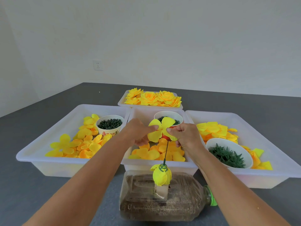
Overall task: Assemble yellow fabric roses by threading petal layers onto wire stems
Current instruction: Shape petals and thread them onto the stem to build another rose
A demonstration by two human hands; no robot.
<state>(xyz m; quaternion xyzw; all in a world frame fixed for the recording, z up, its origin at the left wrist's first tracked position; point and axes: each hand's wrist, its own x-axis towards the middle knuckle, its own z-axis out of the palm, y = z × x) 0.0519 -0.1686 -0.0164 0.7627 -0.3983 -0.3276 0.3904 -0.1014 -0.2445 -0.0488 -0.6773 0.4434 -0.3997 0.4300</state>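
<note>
Petal layer [160, 129]: pinched by left hand [138, 132] and right hand [187, 136] atop wire stem [166, 150].
Bench [48, 190]: grey, plain white wall [162, 38] behind.
Trays: four white, far one [121, 103] near bench's back edge.

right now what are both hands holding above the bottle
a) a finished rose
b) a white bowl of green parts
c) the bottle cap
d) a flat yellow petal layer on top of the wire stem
d: the left hand and right hand pinch opposite sides of a flat yellow petal layer at the top of the wire stem, which rises from a bud on the bottle.
</note>
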